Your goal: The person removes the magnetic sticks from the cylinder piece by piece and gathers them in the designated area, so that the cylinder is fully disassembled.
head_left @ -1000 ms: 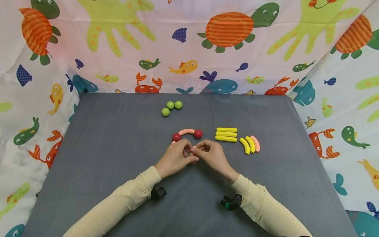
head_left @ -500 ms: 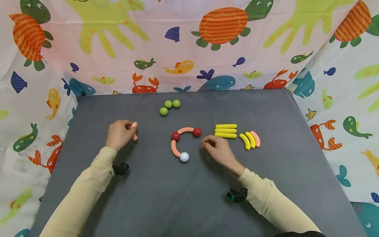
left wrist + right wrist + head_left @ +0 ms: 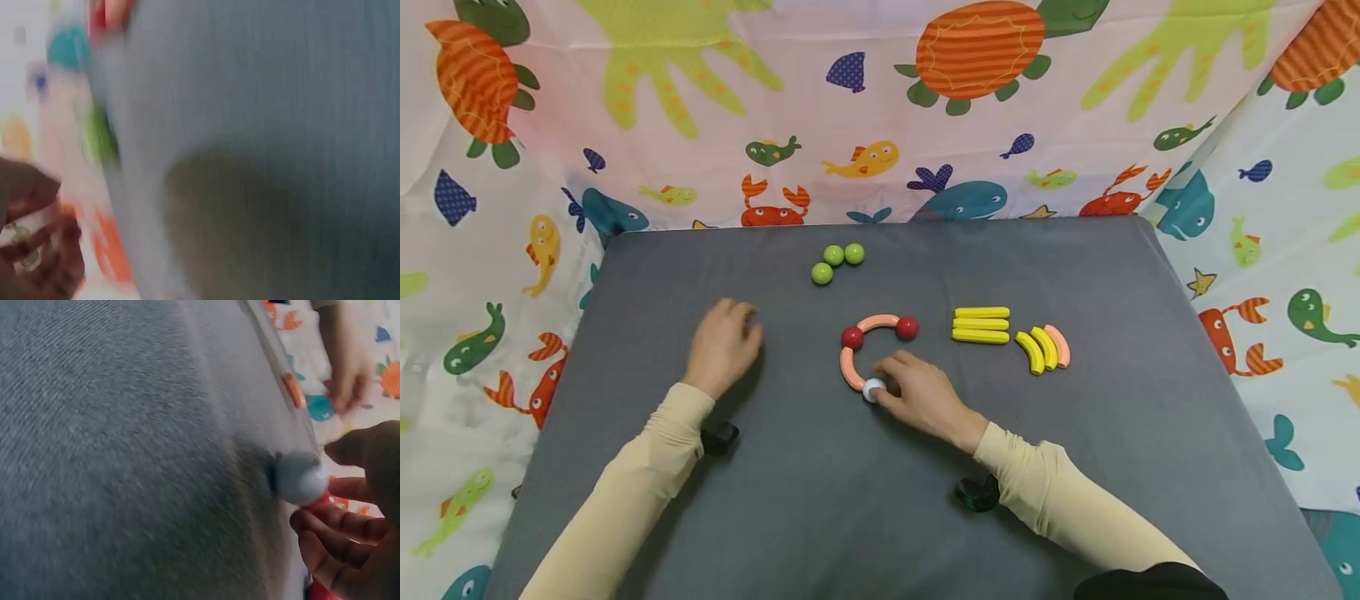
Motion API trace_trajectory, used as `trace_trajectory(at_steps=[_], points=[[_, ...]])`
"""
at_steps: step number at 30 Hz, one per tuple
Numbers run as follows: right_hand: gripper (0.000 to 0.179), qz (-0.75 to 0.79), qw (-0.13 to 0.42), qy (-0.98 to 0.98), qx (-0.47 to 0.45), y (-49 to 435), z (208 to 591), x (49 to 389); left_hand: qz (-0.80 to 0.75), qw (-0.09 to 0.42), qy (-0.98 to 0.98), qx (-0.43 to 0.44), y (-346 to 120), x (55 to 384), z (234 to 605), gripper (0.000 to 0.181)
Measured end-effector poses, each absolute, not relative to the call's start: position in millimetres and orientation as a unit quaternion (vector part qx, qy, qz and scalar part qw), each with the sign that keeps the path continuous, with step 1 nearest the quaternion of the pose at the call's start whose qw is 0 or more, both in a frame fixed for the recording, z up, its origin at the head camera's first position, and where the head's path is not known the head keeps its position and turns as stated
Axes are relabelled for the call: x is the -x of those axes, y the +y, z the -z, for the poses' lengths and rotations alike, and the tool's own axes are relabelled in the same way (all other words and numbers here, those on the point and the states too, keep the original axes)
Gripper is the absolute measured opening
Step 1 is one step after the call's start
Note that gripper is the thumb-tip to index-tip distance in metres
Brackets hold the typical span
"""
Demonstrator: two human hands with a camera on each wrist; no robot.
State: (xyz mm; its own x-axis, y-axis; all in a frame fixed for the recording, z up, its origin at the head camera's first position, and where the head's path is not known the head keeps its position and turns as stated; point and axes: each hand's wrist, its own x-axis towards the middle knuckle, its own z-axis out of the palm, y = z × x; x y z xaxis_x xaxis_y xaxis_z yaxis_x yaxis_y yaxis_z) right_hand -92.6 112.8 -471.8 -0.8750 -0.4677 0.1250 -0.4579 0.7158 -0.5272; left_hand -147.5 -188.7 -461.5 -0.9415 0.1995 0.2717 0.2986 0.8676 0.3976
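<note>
A partial ring lies mid-table: two curved pink pieces (image 3: 848,369), two red balls (image 3: 907,327) and a white ball (image 3: 874,390) at its near end. My right hand (image 3: 922,398) is at the white ball, thumb and fingers spread on either side of it; in the right wrist view the ball (image 3: 300,478) sits between them with gaps showing. My left hand (image 3: 724,346) hovers over the table to the left, fingers loosely bent, nothing visible in it. A pink-orange piece (image 3: 294,390) lies near it in the right wrist view, hidden in the head view. The left wrist view is blurred.
Several green balls (image 3: 833,255) sit at the back. Right of the ring lie three straight yellow sticks (image 3: 981,324), then two curved yellow pieces (image 3: 1043,347) and a curved pink piece (image 3: 1057,346). A cloth with sea animals hangs around the grey table (image 3: 820,517).
Both hands leave the ring's near end; the left carries a curved pink piece leftward, and it no longer shows in that hand. The right pulls back, then returns to the white ball.
</note>
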Motion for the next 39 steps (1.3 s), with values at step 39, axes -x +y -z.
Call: trace_trajectory(at_steps=[39], points=[[0.028,0.38,0.057,0.922,0.044,156.5,440.6,156.5,0.157,0.091,-0.896,0.406,-67.3,85.4,490.7,0.009]])
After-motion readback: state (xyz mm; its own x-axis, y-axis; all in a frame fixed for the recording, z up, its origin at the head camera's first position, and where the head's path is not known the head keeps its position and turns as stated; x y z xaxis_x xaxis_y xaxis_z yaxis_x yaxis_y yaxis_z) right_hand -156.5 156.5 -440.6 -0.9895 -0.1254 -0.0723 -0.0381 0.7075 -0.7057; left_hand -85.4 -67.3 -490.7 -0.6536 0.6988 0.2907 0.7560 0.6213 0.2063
